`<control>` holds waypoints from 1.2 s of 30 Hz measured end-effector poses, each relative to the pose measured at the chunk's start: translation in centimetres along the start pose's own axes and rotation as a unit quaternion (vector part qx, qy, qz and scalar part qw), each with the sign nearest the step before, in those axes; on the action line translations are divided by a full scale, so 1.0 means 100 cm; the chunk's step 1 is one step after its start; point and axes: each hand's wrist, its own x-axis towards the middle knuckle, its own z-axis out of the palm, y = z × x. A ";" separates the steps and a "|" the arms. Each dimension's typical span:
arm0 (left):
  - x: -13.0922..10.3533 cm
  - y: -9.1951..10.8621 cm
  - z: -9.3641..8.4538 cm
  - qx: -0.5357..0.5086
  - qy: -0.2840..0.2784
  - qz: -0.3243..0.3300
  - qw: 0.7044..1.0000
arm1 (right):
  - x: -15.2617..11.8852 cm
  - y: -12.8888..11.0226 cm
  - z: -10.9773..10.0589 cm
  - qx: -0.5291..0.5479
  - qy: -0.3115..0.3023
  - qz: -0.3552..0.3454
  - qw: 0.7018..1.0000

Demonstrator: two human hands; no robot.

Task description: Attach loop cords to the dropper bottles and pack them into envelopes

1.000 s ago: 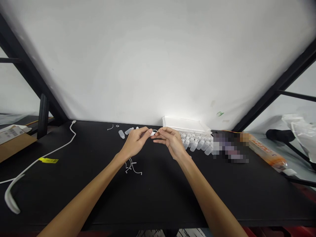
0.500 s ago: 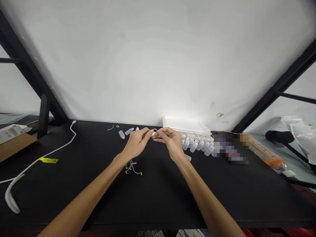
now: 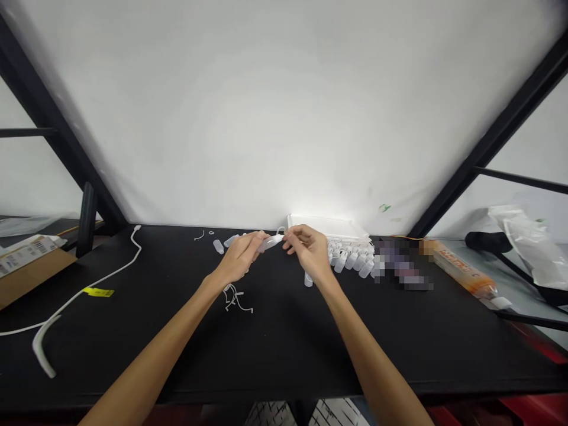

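A small translucent bottle (image 3: 270,242) with a white cap and a thin loop is held over the black table (image 3: 284,337). My left hand (image 3: 239,255) is closed around its body. At the cap end, my right hand (image 3: 308,248) pinches with thumb and index finger, the other fingers curled. Several similar bottles (image 3: 352,260) stand grouped to the right of my right hand. One bottle (image 3: 308,279) is just below that hand. Another bottle (image 3: 218,247) lies left of my left hand, and white thin straps (image 3: 237,299) lie in front of it.
A white tray (image 3: 328,226) sits against the wall. White cable (image 3: 104,278) with a yellow tag (image 3: 100,292) and a cardboard box (image 3: 33,266) are at left. An orange package (image 3: 465,272) and a clear plastic bag (image 3: 530,242) are at right.
The bottle's body now shows between my hands, where mostly only a small white part showed before. My right fingers have shifted to its cap end. The view has moved slightly.
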 end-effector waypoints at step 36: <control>0.008 -0.104 -0.067 0.464 -0.075 -0.063 0.880 | -0.034 -0.017 -0.108 -0.571 0.099 -0.133 0.804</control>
